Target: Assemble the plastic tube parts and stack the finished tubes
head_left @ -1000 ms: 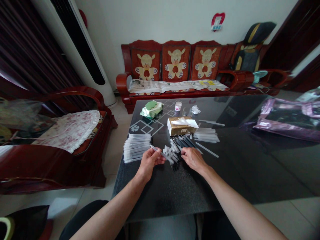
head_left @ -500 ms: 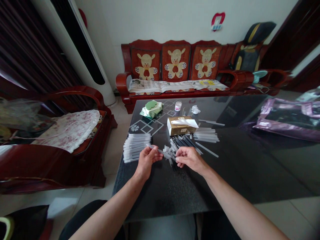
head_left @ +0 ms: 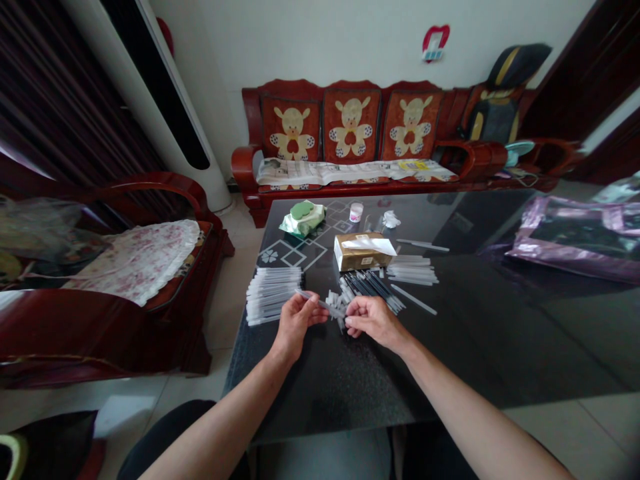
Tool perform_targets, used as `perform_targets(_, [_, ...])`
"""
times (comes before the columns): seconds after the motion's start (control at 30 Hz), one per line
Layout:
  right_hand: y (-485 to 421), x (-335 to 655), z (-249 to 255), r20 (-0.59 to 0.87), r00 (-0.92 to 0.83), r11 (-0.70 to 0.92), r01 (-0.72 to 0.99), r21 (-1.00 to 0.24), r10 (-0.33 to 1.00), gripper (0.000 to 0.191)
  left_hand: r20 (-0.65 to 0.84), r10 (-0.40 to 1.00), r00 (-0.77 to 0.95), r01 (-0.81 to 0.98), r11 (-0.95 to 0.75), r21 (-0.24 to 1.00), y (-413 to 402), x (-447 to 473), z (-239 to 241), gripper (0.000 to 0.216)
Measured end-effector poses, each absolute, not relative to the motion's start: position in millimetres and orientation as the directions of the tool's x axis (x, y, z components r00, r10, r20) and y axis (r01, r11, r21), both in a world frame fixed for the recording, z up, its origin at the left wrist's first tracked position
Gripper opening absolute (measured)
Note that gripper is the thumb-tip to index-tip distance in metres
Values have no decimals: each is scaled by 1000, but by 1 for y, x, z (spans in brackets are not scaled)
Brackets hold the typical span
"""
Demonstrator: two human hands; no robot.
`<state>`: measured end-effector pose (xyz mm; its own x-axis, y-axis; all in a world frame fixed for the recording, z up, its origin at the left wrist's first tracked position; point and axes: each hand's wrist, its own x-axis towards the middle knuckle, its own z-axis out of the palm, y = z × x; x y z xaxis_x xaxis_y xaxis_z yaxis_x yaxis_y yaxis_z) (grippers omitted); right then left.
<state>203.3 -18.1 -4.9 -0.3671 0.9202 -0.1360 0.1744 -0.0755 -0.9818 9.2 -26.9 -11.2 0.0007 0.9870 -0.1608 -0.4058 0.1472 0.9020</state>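
My left hand is closed round a translucent pen-like tube, which slants down toward the right. My right hand is pinched at the tube's right end; whatever lies between those fingertips is too small to make out. Just behind the hands is a heap of small whitish pieces, possibly caps. Dark slender pen-like rods lie beyond my right hand, their near ends partly hidden by it. A neat row of translucent tubes with dark far ends sits left of my left hand.
A gold tissue box stands behind the rods. More pale tubes lie to its right, with a single tube nearer. Farther back are a green wipes pack, a small jar and crumpled tissue. A purple-edged bag lies right.
My right hand has moved slightly left, closing the gap to the end of the tube. My left hand has shifted a little to the right with the tube.
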Motion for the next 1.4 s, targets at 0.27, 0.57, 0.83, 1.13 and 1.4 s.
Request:
perform_targets(0.27, [-16, 204, -11, -123, -354, -87, 117, -989, 927, 23, -135, 991, -17, -383, 118, 916, -27, 9, -11, 38])
perform_targets(0.57, [-16, 203, -11, -116, -348, -85, 103, -991, 930, 22, -135, 991, -7, -376, 123, 918, -27, 9, -11, 36])
perform_targets(0.83, [-17, 202, -7, -156, -328, -161, 12, -987, 932, 28, -117, 993, -21, -386, 100, 917, -27, 10, -11, 35])
perform_targets(1.13, [-17, 203, -8, -199, -317, -198, 35, -980, 927, 31, -99, 995, -8, -403, 88, 911, -28, 10, -10, 32])
perform_targets(1.4, [-18, 202, -7, -213, -369, -203, 66, -977, 905, 41, -83, 997, -5, -402, 74, 913, -26, 8, -15, 29])
